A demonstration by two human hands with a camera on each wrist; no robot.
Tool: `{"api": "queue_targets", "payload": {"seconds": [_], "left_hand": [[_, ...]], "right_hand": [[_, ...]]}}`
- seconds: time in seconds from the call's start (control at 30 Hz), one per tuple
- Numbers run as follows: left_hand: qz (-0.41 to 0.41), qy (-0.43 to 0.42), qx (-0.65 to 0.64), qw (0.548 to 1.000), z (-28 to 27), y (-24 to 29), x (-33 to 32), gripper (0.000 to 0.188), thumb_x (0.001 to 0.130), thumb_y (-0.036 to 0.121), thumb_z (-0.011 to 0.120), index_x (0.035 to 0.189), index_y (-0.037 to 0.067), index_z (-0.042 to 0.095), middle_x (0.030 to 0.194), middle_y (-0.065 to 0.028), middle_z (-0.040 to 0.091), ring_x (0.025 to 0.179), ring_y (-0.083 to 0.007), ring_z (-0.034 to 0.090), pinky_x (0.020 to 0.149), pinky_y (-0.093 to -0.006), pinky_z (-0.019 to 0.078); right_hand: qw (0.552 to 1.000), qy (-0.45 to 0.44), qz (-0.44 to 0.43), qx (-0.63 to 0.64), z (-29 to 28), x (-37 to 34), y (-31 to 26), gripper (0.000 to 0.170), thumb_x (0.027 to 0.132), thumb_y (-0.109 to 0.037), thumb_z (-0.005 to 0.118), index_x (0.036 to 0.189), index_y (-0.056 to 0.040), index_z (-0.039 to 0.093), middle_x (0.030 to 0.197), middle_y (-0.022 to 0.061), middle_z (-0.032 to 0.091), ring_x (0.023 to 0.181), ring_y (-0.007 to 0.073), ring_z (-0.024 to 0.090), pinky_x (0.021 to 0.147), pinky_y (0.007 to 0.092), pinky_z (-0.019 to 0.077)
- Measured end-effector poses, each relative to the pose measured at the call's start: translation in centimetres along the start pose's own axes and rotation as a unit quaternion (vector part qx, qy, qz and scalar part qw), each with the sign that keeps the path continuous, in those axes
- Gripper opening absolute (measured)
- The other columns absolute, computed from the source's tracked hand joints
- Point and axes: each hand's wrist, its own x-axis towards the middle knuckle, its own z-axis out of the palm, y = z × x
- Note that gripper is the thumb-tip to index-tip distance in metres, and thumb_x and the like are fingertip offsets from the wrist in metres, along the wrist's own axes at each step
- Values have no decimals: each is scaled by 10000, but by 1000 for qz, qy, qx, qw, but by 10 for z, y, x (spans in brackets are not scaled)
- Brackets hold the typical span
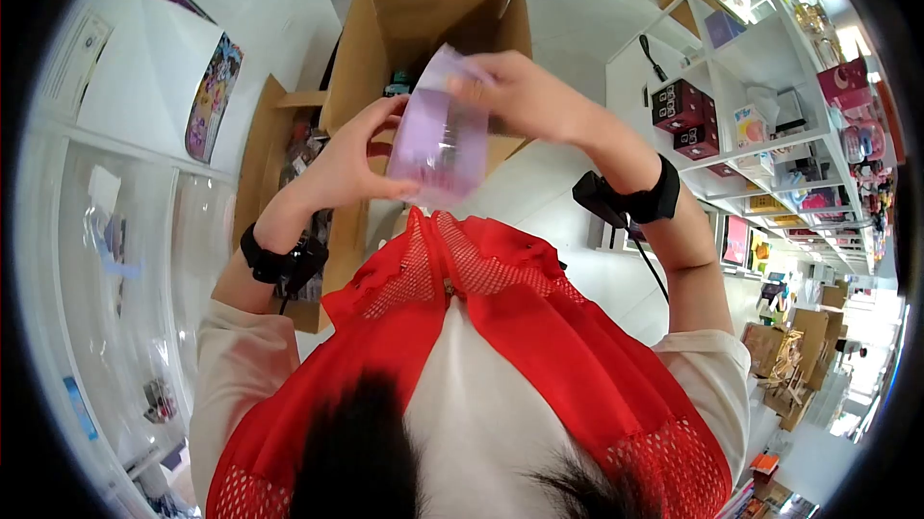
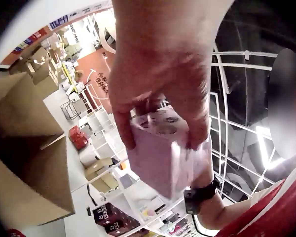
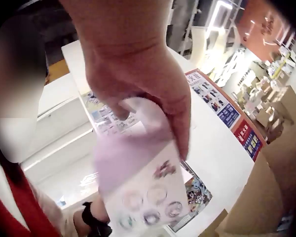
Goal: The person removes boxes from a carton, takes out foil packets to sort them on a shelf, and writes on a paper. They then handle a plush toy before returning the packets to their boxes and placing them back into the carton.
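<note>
Both hands hold a pale lilac box (image 1: 438, 153) in front of the chest, over the near side of a tall open cardboard carton (image 1: 351, 57). My left hand (image 1: 351, 158) grips the box with thumb and fingers spread across it; the left wrist view shows the printed end of the lilac box (image 2: 155, 153) between them. At the box's far end, my right hand (image 1: 529, 100) pinches a curved, pale flap (image 3: 150, 116). Round printed pictures mark one face of the lilac box (image 3: 143, 197). Motion blurs the right fingers in the head view.
Inside the tall carton lies a small teal item (image 1: 397, 86). A second open carton (image 1: 255, 163) with packed goods stands to its left, by a white cabinet (image 1: 106, 172). White shelves (image 1: 626, 95) with boxed goods line the right side.
</note>
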Motion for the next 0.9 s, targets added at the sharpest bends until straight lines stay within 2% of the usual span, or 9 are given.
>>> {"api": "queue_targets", "payload": {"seconds": [0.07, 0.13, 0.2, 0.27, 0.33, 0.37, 0.47, 0.7, 0.9], "left_hand": [[34, -25, 74, 996, -16, -5, 11, 852, 564, 138, 773, 1274, 38, 314, 1195, -94, 418, 1119, -186, 425, 917, -325, 393], [17, -43, 39, 998, -32, -9, 22, 881, 545, 140, 786, 1276, 42, 304, 1230, -90, 390, 1144, -184, 401, 940, -328, 371], [14, -46, 22, 999, -53, -19, 36, 893, 541, 136, 790, 1279, 45, 296, 1237, -90, 385, 1149, -186, 397, 946, -329, 366], [29, -47, 0, 999, -72, -23, 50, 916, 540, 120, 790, 1293, 56, 272, 1237, -82, 385, 1157, -187, 389, 959, -335, 350], [34, -45, -36, 998, -91, -33, 66, 922, 542, 112, 789, 1298, 60, 264, 1241, -77, 381, 1162, -186, 384, 967, -338, 341], [24, -42, -38, 998, -101, -38, 73, 942, 542, 106, 791, 1309, 62, 247, 1255, -72, 372, 1177, -182, 370, 977, -344, 329], [18, -58, -65, 996, -126, -47, 94, 956, 549, 106, 792, 1319, 60, 228, 1269, -75, 363, 1197, -185, 349, 991, -342, 312], [-21, -122, -221, 967, -146, -75, 136, 946, 633, 135, 726, 1368, 59, 136, 1345, -70, 297, 1238, -180, 298, 1017, -326, 252], [9, -80, -249, 965, -140, -65, 177, 817, 685, 102, 634, 1360, 65, 176, 1338, -59, 304, 1231, -179, 316, 997, -325, 284]], "right_hand": [[990, 19, 80, 116, -16, 23, 5, 359, 862, -288, 529, 1084, -6, 535, 918, 47, 598, 821, 127, 569, 697, 271, 473], [995, 39, 44, 86, -25, 45, 10, 319, 852, -261, 539, 1083, -41, 542, 953, 67, 596, 838, 173, 584, 712, 275, 482], [957, 203, -152, -139, -26, 69, 19, 259, 806, -191, 555, 1038, -76, 563, 1015, 57, 574, 902, 196, 568, 771, 323, 473], [824, 260, -334, -376, -35, 90, 18, 267, 745, -135, 573, 1011, -107, 575, 1066, 46, 552, 972, 217, 540, 848, 375, 435], [611, 203, -479, -597, -49, 106, 14, 336, 667, -93, 592, 1001, -134, 578, 1106, 35, 532, 1049, 234, 501, 941, 432, 370], [664, 129, -483, -556, -47, 111, 14, 392, 606, -88, 607, 995, -118, 575, 1090, 31, 537, 1110, 207, 452, 1006, 476, 272], [757, 72, -421, -495, -36, 121, 10, 298, 601, -121, 596, 896, -91, 578, 1015, 32, 542, 1043, 213, 475, 975, 430, 321], [690, 203, -459, -522, -57, 144, 34, 96, 596, -137, 551, 644, -88, 485, 722, 22, 464, 726, 192, 496, 793, 338, 433], [670, 259, -399, -570, -66, 151, 59, 100, 578, -143, 555, 649, -102, 497, 702, 6, 445, 684, 164, 477, 700, 302, 428]]}}
